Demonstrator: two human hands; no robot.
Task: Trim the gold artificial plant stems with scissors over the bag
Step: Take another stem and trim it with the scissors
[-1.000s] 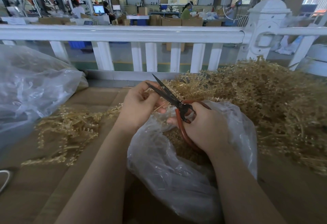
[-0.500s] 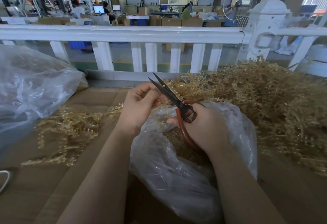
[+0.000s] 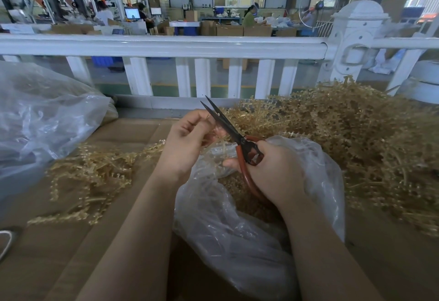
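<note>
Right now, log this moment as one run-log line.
left hand: pinches gold stem | right hand: grips red-handled scissors, blades slightly open beside stem | clear plastic bag: below hands

A white railing [image 3: 166,47] with short balusters runs across the upper frame, meeting a white post [image 3: 354,41] at upper right. Beyond it, a workshop floor holds cardboard boxes [image 3: 244,30], a lit monitor [image 3: 132,13] and seated workers. A large clear plastic sack [image 3: 45,120] bulges at left on the brown tabletop [image 3: 42,260].
</note>
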